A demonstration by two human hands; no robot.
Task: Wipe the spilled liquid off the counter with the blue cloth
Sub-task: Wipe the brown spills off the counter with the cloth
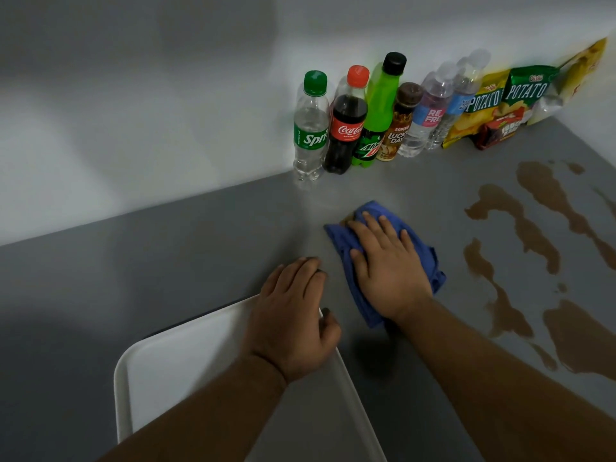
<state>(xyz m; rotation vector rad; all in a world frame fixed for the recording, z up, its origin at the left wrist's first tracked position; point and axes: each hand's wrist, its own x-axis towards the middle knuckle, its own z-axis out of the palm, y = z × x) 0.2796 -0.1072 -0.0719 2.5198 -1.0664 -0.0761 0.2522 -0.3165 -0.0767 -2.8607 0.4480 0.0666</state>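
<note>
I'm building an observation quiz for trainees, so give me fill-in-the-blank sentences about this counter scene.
1. The right hand presses flat on the cloth, whose colour is ___.
2. The brown spill lies to the cloth's ___ side.
3. The left hand rests on the corner of the ___ tray.
4. The Sprite bottle has a ___ cap.

Missing words: blue; right; white; green.

Bare desk [186, 248] left of the blue cloth [340, 238]; bottle row [366, 121] and snack bags [500, 105] along the wall [133, 128], white tray [173, 361] nearside.
</note>
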